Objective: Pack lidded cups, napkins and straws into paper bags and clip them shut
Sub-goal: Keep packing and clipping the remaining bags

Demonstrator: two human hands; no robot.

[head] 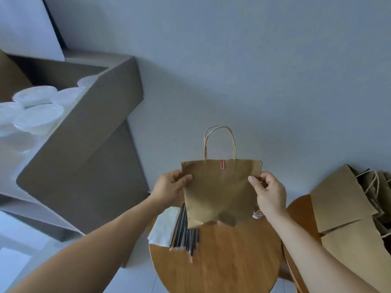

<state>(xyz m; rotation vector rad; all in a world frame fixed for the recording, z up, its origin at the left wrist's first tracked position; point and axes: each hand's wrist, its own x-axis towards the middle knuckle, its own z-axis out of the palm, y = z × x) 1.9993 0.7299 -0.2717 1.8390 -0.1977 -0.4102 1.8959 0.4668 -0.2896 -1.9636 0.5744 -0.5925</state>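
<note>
I hold a brown paper bag [220,191] upright in the air above a round wooden table [228,256]. My left hand [170,188] grips its left edge and my right hand [269,192] grips its right edge. A red paper clip [222,163] sits on the bag's top rim, below the twisted paper handles [220,140]. On the table's left part lie wrapped straws [185,233] and white napkins [164,227]. Lidded clear cups [38,115] fill an open cardboard box [88,132] at the left.
A pile of flat paper bags [349,210] rests on a second wooden table [300,216] at the right. A small heap of clips [257,214] lies behind my right wrist. A plain grey wall [232,60] stands behind everything.
</note>
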